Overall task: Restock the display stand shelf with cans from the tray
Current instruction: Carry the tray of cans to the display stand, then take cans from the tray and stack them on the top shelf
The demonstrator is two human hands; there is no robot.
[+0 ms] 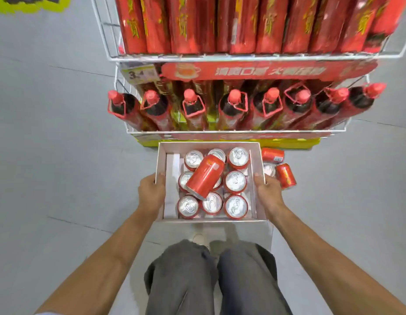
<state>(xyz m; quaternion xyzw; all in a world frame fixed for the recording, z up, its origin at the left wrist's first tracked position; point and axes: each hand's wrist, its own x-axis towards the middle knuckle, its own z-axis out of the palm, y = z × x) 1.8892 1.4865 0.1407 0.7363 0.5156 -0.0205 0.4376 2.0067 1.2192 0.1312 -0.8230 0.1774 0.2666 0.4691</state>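
Observation:
A white cardboard tray (209, 144) sits low in front of the display stand (231, 57), holding several upright red cans with silver tops. One red can (205, 176) lies tilted on top of them. My left hand (151, 192) grips the tray's left wall and my right hand (268, 192) grips its right wall. The stand's wire shelves carry red cartons above and red-capped dark bottles (231, 108) below.
Three loose red cans (285, 175) lie on the grey floor just right of the tray, close to my right hand. A yellow base (295, 144) sits under the stand. My knees (211, 276) are below the tray. Grey floor spreads left and right.

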